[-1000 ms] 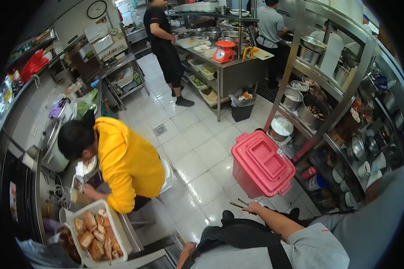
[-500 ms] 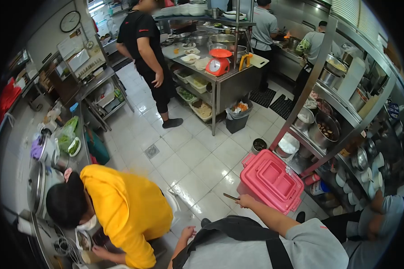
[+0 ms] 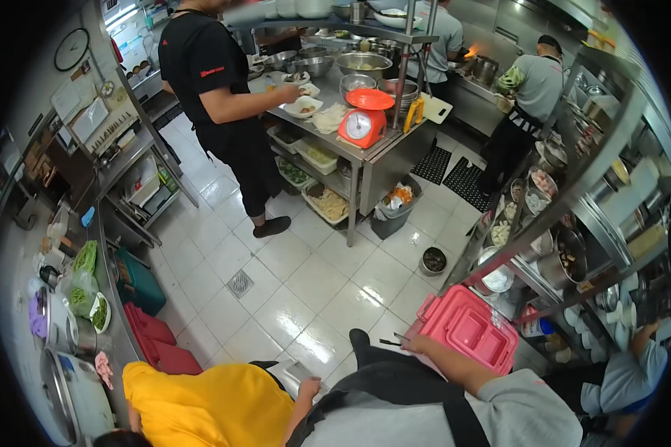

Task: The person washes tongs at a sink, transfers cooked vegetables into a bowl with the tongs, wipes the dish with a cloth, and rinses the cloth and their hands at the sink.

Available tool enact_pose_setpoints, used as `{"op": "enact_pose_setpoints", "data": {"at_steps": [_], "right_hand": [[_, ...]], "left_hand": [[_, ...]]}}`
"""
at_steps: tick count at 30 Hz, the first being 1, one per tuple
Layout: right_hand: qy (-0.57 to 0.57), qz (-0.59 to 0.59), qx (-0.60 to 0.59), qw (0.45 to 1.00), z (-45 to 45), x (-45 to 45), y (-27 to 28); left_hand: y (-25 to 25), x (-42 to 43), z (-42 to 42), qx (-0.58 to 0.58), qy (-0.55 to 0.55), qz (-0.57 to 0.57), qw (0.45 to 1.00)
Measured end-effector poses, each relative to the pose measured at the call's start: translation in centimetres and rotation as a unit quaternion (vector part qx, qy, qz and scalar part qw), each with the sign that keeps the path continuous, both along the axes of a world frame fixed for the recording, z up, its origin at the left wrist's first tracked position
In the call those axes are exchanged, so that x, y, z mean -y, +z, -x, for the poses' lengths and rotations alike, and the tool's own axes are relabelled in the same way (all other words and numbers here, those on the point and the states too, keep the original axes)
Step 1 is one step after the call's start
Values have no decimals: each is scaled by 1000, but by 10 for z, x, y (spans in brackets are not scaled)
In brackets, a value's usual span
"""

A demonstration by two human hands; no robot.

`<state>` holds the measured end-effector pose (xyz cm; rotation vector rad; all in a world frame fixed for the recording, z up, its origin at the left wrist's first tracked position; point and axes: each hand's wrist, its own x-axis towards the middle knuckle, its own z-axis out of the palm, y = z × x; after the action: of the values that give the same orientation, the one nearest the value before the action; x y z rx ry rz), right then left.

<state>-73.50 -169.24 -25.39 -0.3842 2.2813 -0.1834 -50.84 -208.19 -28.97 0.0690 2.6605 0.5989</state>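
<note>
- The tongs [image 3: 390,343] are slim and dark, their two narrow arms slightly parted at the ends and pointing left; their finer detail is too small to tell.
- The right hand [image 3: 419,343] is closed around the tongs, just beside the pink tub [image 3: 466,328] in the view; whether it touches the tub cannot be told.
- The left hand [image 3: 309,387] is partly curled; I cannot tell how far its fingers close or whether it holds anything.
- The pink tub has its lid on, hiding what is inside.
- The round pot [image 3: 433,260] on the floor holds something dark.
- The waste bin [image 3: 397,212], lined with a bag, holds orange and white scraps.
- Under the steel table [image 3: 395,149], one tray [image 3: 326,205] holds a pale, crumbly-looking heap.
- The oval dish [image 3: 100,313] at left holds chopped greens.
- Compared with half a second earlier, the two arms of the tongs now show apart, where they looked like one strip.
- The person in black [image 3: 216,97] now reaches over the table near a white bowl [image 3: 303,107]; that arm hung down before.
- The person in yellow [image 3: 209,406] now sits lower in view.
</note>
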Motion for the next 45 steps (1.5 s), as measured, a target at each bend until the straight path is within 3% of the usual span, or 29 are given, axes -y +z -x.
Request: {"op": "enact_pose_setpoints", "data": {"at_steps": [2, 4, 8, 10, 13, 16, 21, 23, 25, 27, 29, 33, 37, 40, 41, 42, 45], "right_hand": [[-4, -52, 57, 997, 44, 26, 44], [-23, -53, 145, 988, 91, 50, 58], [119, -14, 32, 992, 163, 89, 56], [179, -10, -25, 984, 194, 133, 67], [29, 85, 55, 994, 217, 215, 104], [-28, 78, 69, 994, 223, 293, 116], [135, 83, -21, 987, 222, 411, 109], [169, 85, -65, 980, 222, 456, 107], [113, 124, -40, 985, 219, 498, 119], [103, 154, 37, 982, 218, 530, 147], [121, 159, 66, 978, 216, 541, 160], [171, 140, 26, 975, 213, 547, 159], [108, 131, -60, 984, 222, 520, 124], [88, 127, -65, 986, 247, 495, 122], [115, 80, -120, 983, 253, 488, 118], [68, 89, -128, 985, 263, 484, 103], [83, 95, -158, 979, 296, 472, 64]], "left_hand": [[28, 22, 11, 188, 215, -150, 947], [30, 41, 24, 251, 363, -255, 860], [-3, 83, 37, 148, 535, -367, 746], [6, 100, 62, 144, 585, -354, 716], [0, 126, 90, 135, 550, -362, 741], [-10, 170, 102, 145, 493, -356, 780], [-2, 286, 107, 142, 464, -336, 807], [-5, 348, 104, 127, 485, -356, 789], [-1, 409, 104, 121, 546, -397, 728], [11, 454, 102, 204, 612, -351, 679], [13, 487, 107, 204, 641, -314, 670], [31, 495, 119, 55, 684, -394, 612], [2, 446, 118, 102, 547, -463, 690], [-8, 420, 111, 195, 502, -389, 747], [-10, 417, 113, 224, 505, -372, 746], [-8, 417, 118, 252, 517, -359, 735], [19, 433, 146, 277, 558, -350, 700]]}}
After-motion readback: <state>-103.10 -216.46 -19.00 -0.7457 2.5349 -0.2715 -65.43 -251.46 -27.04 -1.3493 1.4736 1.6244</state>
